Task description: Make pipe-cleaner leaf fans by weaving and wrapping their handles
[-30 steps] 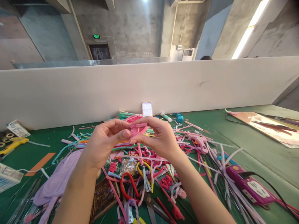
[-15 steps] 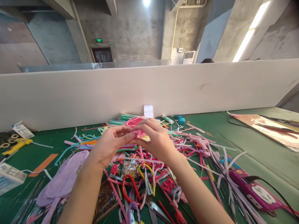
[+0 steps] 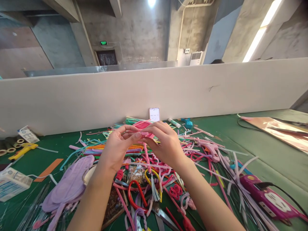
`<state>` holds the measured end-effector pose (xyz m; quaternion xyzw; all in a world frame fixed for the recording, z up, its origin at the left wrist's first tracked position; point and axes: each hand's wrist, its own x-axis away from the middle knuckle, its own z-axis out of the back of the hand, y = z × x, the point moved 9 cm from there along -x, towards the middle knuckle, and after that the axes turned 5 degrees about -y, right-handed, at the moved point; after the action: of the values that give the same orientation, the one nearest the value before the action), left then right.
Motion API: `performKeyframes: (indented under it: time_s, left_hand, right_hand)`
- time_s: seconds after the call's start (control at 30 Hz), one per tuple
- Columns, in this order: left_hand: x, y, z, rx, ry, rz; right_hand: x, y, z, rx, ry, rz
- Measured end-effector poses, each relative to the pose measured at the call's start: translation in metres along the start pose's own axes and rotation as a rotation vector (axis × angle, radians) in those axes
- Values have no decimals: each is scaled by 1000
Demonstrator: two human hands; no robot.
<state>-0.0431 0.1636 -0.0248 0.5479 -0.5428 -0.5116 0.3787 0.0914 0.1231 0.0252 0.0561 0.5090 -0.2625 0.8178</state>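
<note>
My left hand [image 3: 116,146] pinches a pink fuzzy pipe cleaner [image 3: 144,133] between thumb and fingertips, above the middle of the pile. At its other side my right hand [image 3: 167,144] is also closed on it, with thumb and bent fingers. Pink looped pipe cleaner rows [image 3: 143,124] show just behind the fingertips; whether they join the held piece is hidden. Below the hands hangs or lies a pink wrapped stem [image 3: 147,155], ending in a bundle of bare wire ends [image 3: 155,189].
Red-handled scissors [image 3: 132,195], a bag of small beads [image 3: 136,174] and many loose pipe cleaners lie near me. At left are a lilac padded shape [image 3: 69,184] and a yellow glue gun [image 3: 24,150]. A purple power strip [image 3: 264,197] lies right; a phone [image 3: 154,114] leans against the partition.
The view has shifted slightly. My fingers have moved a little on the pink pipe cleaner, which now lies more level between both hands. Both hands keep their hold.
</note>
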Motion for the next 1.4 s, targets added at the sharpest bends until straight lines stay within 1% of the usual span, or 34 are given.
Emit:
performKeyframes:
  time_s: [0.07, 0.13, 0.23, 0.37, 0.43, 0.53, 0.6, 0.67, 0.77, 0.83, 0.93, 1.03, 1.1, 1.2, 1.33, 1.4]
  left_hand:
    - [0, 4, 0, -46, -14, -41]
    - [0, 6, -4, -79, -72, -60]
    - [2, 6, -9, -97, -145, -38]
    - [7, 8, -11, -132, -166, -2]
    - [9, 7, -13, -135, -200, 35]
    - [10, 4, -14, -103, -222, 71]
    - [9, 6, -14, -106, -216, 45]
    - [9, 10, -15, -146, -206, -10]
    - [9, 15, -15, -207, -180, -86]
    - [10, 17, -15, -238, -167, -126]
    - [10, 17, -15, -281, -190, -174]
    - [10, 16, -17, -302, -258, -221]
    - [9, 14, -18, -281, -308, -242]
    - [8, 11, -18, -237, -346, -255]
    - [6, 5, -15, -226, -318, -231]
    - [5, 4, -14, -221, -304, -214]
  right_hand:
    - [0, -1, 2, -6, 19, -6]
    - [-1, 1, 5, -72, 46, -36]
    - [-1, 6, 9, -189, 82, -96]
    - [1, 17, 12, -229, 128, -211]
    - [2, 22, 9, -306, 98, -256]
    - [1, 22, 1, -461, 31, -248]
    - [0, 20, 0, -504, 21, -238]
    - [0, 19, 1, -502, 37, -238]
    - [0, 19, 0, -514, 66, -267]
    - [1, 21, -1, -565, 77, -291]
    - [0, 25, -4, -706, 84, -322]
    - [0, 28, -14, -924, 43, -371]
    - [1, 28, -20, -1025, 21, -402]
    - [2, 28, -22, -1028, 50, -423]
    - [6, 29, -23, -961, 71, -453]
    - [6, 28, -19, -880, 67, -438]
